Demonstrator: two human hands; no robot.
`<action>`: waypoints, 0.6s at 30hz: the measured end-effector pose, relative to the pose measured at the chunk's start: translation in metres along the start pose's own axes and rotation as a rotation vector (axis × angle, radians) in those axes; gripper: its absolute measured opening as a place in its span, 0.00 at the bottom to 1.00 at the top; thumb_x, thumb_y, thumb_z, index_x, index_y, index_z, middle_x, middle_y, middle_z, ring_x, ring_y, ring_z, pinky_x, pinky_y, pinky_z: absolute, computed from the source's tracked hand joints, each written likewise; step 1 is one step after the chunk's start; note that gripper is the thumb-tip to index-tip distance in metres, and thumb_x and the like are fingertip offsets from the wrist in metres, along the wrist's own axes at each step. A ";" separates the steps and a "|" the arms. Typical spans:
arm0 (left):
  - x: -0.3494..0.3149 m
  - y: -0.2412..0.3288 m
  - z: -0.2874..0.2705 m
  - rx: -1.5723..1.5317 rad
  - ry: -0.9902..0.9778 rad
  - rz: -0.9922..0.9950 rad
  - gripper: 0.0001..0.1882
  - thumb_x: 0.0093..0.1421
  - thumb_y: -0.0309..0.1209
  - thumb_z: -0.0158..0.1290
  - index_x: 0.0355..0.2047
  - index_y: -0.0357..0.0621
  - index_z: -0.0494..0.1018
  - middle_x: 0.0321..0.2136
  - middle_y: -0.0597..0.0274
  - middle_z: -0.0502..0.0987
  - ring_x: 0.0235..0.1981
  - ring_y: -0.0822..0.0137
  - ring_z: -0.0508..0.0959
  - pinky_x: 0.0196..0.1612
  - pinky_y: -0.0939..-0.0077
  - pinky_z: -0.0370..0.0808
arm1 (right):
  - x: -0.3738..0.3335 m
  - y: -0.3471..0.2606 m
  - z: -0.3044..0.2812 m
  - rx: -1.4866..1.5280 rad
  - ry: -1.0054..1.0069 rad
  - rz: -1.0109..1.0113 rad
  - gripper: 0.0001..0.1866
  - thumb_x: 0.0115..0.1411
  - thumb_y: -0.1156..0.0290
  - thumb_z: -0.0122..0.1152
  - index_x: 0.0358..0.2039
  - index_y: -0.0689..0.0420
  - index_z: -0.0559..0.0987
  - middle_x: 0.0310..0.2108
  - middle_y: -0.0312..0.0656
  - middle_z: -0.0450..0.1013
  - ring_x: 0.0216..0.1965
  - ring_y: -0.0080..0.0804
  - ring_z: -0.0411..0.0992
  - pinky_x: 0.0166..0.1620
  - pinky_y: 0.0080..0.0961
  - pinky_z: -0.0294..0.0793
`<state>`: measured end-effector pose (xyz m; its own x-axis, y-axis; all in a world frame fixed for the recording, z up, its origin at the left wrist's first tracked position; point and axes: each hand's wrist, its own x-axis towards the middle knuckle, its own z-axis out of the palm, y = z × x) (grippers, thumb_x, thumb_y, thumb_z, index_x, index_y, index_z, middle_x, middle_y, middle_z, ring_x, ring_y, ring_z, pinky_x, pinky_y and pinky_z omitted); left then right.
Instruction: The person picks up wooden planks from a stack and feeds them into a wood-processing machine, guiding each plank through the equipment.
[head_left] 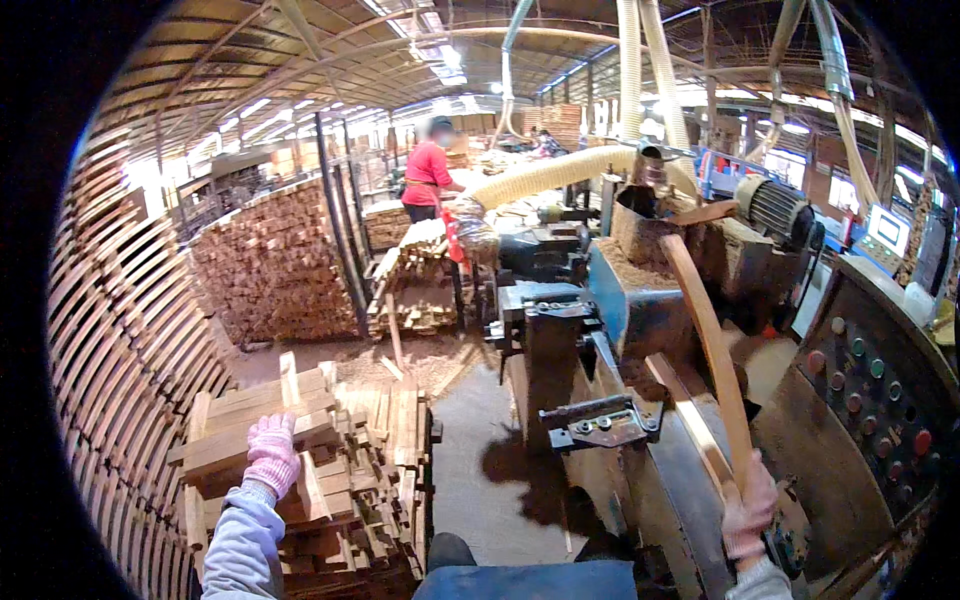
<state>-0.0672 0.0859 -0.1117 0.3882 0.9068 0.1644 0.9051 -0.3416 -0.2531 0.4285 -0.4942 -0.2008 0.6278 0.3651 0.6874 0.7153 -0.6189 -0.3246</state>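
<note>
My left hand (272,450), in a pink knitted glove, rests on the end of a wooden board (225,448) atop a pile of cut wood pieces (375,470). Its fingers lie stretched over the wood. In my right hand (750,508), also gloved, is the near end of a long wooden strip (712,345), which looks curved and slants up toward the sawdust-covered machine (640,290). A second, paler wooden strip (690,415) lies on the machine bed beside it, its near end close to my right hand. Whether that hand touches the second strip is hidden.
A control panel with buttons (870,400) stands at right, below a small screen (887,230). A metal clamp bracket (600,422) juts from the machine. Stacked wood (275,260) fills the left. Beyond, a person in red (425,175) works near a yellow hose (555,175).
</note>
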 end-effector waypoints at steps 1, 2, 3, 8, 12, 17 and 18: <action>-0.004 -0.016 0.008 0.016 -0.037 -0.048 0.41 0.52 0.32 0.60 0.68 0.49 0.62 0.63 0.53 0.68 0.67 0.50 0.64 0.71 0.55 0.57 | 0.021 -0.006 0.023 -0.056 0.003 -0.013 0.43 0.53 0.69 0.69 0.69 0.59 0.63 0.59 0.58 0.70 0.57 0.60 0.68 0.62 0.50 0.64; -0.008 -0.032 0.016 0.020 -0.026 -0.081 0.42 0.51 0.32 0.60 0.69 0.48 0.61 0.63 0.53 0.67 0.68 0.49 0.63 0.71 0.54 0.56 | 0.041 -0.012 0.045 -0.116 0.011 -0.029 0.43 0.54 0.68 0.69 0.69 0.59 0.63 0.59 0.57 0.69 0.58 0.59 0.67 0.63 0.50 0.63; -0.010 -0.043 0.025 0.016 -0.045 -0.128 0.43 0.51 0.33 0.61 0.69 0.48 0.60 0.64 0.52 0.67 0.68 0.49 0.62 0.71 0.54 0.56 | 0.055 -0.017 0.057 -0.176 0.020 -0.045 0.42 0.56 0.67 0.68 0.70 0.58 0.62 0.60 0.56 0.68 0.59 0.58 0.67 0.63 0.49 0.63; -0.009 -0.088 0.075 0.045 -0.047 -0.256 0.50 0.49 0.45 0.66 0.71 0.53 0.57 0.68 0.57 0.60 0.70 0.52 0.58 0.72 0.52 0.52 | 0.043 -0.031 0.039 0.084 0.008 -0.044 0.36 0.52 0.73 0.69 0.64 0.59 0.72 0.53 0.55 0.75 0.55 0.59 0.71 0.59 0.47 0.69; 0.001 -0.115 0.124 0.088 0.055 -0.235 0.49 0.51 0.47 0.64 0.72 0.60 0.56 0.69 0.61 0.60 0.71 0.54 0.57 0.74 0.51 0.47 | -0.037 -0.038 -0.063 -0.162 -0.218 -0.070 0.29 0.57 0.66 0.69 0.59 0.61 0.76 0.45 0.56 0.77 0.46 0.59 0.75 0.49 0.50 0.74; 0.055 -0.121 0.162 0.328 0.039 -0.353 0.34 0.65 0.38 0.51 0.72 0.64 0.58 0.62 0.64 0.68 0.64 0.58 0.66 0.67 0.51 0.58 | -0.107 -0.063 -0.164 -0.401 -0.409 0.069 0.26 0.56 0.66 0.69 0.56 0.59 0.78 0.43 0.55 0.77 0.43 0.56 0.75 0.45 0.48 0.74; 0.060 -0.118 0.163 0.297 0.046 -0.360 0.31 0.66 0.36 0.49 0.70 0.64 0.61 0.60 0.64 0.69 0.63 0.59 0.67 0.65 0.52 0.60 | -0.109 -0.066 -0.169 -0.417 -0.418 0.079 0.25 0.56 0.67 0.68 0.55 0.59 0.78 0.43 0.55 0.77 0.43 0.56 0.75 0.46 0.48 0.74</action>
<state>-0.1792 0.2209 -0.2273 0.0718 0.9406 0.3319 0.8973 0.0844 -0.4333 0.2610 -0.6103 -0.1447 0.8021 0.4975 0.3305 0.5339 -0.8452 -0.0234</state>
